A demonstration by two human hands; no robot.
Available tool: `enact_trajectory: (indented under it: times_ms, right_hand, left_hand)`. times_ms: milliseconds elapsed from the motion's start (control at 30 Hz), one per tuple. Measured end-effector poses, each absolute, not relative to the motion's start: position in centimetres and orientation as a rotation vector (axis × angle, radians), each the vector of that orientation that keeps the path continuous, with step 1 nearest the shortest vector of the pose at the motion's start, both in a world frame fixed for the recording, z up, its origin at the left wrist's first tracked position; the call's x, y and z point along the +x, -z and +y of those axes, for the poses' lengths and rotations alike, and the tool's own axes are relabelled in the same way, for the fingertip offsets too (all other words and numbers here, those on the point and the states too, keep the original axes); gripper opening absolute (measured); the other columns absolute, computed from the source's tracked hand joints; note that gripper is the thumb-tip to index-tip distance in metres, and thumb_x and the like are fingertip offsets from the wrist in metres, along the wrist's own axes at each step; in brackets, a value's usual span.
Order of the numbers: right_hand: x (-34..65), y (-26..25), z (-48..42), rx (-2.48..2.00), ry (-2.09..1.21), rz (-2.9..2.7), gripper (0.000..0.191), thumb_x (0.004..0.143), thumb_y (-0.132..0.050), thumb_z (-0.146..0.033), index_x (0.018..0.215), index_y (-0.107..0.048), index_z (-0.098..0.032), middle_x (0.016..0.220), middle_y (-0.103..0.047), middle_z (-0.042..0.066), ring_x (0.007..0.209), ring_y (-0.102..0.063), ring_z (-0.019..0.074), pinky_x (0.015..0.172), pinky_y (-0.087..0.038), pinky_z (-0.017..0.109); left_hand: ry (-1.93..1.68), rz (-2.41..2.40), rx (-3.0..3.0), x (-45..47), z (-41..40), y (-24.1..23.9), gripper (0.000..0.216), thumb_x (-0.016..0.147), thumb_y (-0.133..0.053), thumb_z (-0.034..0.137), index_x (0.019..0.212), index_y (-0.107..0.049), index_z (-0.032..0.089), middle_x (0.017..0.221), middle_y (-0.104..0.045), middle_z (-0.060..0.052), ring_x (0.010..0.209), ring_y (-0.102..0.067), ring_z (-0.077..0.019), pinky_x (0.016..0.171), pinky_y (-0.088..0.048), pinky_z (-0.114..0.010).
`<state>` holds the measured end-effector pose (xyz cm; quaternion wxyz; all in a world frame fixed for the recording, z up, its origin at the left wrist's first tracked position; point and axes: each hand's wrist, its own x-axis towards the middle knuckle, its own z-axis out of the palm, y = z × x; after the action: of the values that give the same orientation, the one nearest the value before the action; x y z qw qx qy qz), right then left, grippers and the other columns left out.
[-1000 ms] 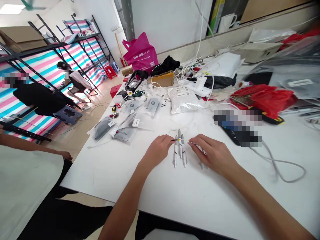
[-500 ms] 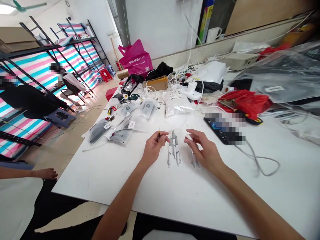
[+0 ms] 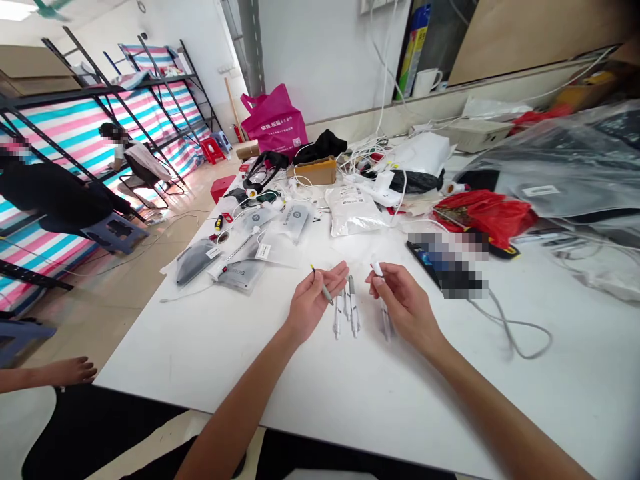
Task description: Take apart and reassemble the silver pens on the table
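My left hand (image 3: 311, 300) holds a slim pen part (image 3: 327, 295) across its fingers, the thumb against it. One end is grey, and a thin dark end with a yellow tip pokes out above the thumb. Between thumb and fingers, my right hand (image 3: 407, 300) grips a short white pen part (image 3: 377, 269). Several white pens with grey grips (image 3: 353, 313) lie side by side on the white table (image 3: 320, 393) between my hands. Another white pen (image 3: 385, 320) lies partly hidden beside my right hand.
A phone-like device (image 3: 425, 263) with a grey cable lies at the right. Grey zip pouches (image 3: 243, 273) lie at the left, and a white plastic packet (image 3: 355, 210) behind my hands. Cables, red bags and boxes crowd the back. Another person's hand (image 3: 70, 371) is at the lower left.
My left hand has turned more open, its fingers stretched out, so the grey end of its pen part now shows. My right hand has tilted and shows more of the white part.
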<state>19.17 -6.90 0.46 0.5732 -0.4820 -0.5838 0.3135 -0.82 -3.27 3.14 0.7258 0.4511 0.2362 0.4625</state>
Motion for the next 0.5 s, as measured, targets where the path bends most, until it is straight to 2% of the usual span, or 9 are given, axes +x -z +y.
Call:
enact_trajectory:
  times_ms: [133,300,400,500]
  right_hand:
    - [19.23,-0.16,-6.66,-1.101,-0.744,-1.343,0.029,0.104,-0.055,-0.046,0.124,-0.053,-0.026,0.103,-0.07,0.006,0.085,-0.068,0.0184,0.078,-0.058,0.037]
    - [19.22,-0.1,-6.68,-1.105,-0.774,-1.346,0.031,0.103,-0.056,-0.049,0.123,-0.048,-0.027,0.102,-0.07,0.006,0.085,-0.07,0.0194,0.079,-0.058,0.039]
    - [19.12,0.02,-6.72,-1.127,-0.784,-1.361,0.032,0.102,-0.056,-0.051,0.123,-0.049,-0.027,0.101,-0.07,0.006,0.083,-0.07,0.0194,0.078,-0.058,0.039]
    - [19.03,0.16,-6.73,-1.154,-0.762,-1.389,0.032,0.103,-0.055,-0.051,0.122,-0.05,-0.027,0.102,-0.071,0.007,0.083,-0.07,0.0192,0.078,-0.059,0.039]
  left_hand:
    - [-1.032,0.462,0.915,-1.1,-3.21,-3.7,0.038,0.104,-0.051,0.049,0.08,-0.055,0.02,0.142,-0.067,-0.012,0.14,-0.057,-0.031,0.124,-0.032,-0.058]
    - [-1.044,0.52,0.91,-0.95,-3.27,-4.02,0.05,0.103,-0.047,0.058,0.07,-0.045,0.021,0.135,-0.071,-0.015,0.136,-0.061,-0.0336,0.121,-0.036,-0.059]
    - [-1.044,0.537,0.866,-0.75,-3.25,-3.8,0.04,0.1,-0.056,0.057,0.083,-0.053,0.021,0.135,-0.071,-0.016,0.135,-0.061,-0.0331,0.121,-0.037,-0.059]
    - [-1.026,0.528,0.822,-0.68,-3.24,-3.6,0.034,0.099,-0.061,0.05,0.115,-0.061,0.02,0.14,-0.068,-0.017,0.137,-0.06,-0.0316,0.123,-0.035,-0.057]
